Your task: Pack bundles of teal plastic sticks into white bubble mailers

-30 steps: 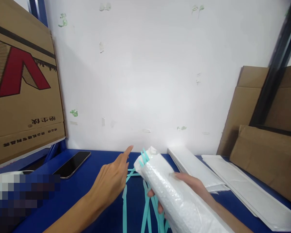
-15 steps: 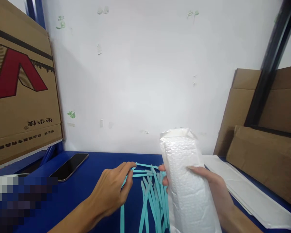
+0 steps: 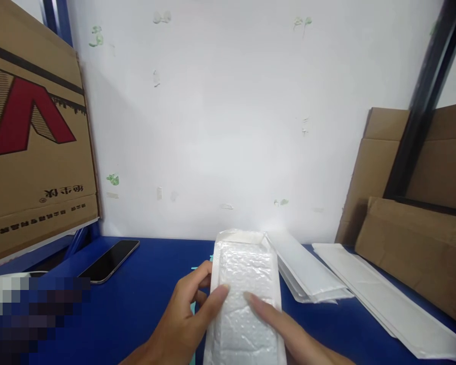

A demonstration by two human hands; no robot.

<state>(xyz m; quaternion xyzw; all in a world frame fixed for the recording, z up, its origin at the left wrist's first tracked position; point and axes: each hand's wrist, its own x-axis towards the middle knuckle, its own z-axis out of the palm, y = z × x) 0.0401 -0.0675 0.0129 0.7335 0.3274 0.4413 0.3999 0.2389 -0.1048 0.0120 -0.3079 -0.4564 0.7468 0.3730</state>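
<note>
A white padded bubble mailer (image 3: 247, 284) stands tilted upright at the front middle, its folded top end toward the wall. My left hand (image 3: 192, 309) grips its left edge, thumb on the near face and fingers curled behind. From the right, my right hand (image 3: 289, 324) holds it with the thumb flat on the face; its other fingers are hidden behind the mailer. Bits of the teal strips (image 3: 192, 307) show past the mailer's left side, and the rest of them are hidden behind it.
White flat mailers (image 3: 307, 268) lie to the right, with more long white mailers (image 3: 387, 299) beyond. A phone (image 3: 110, 261) rests at the left of the blue table (image 3: 137, 304). Cardboard boxes (image 3: 41, 167) stand at left and brown cardboard (image 3: 414, 253) at right.
The bubble mailer has moved left and down, in front of the teal strips. My left hand has left the strips and now grips the mailer too. White mailers behind it have come into view.
</note>
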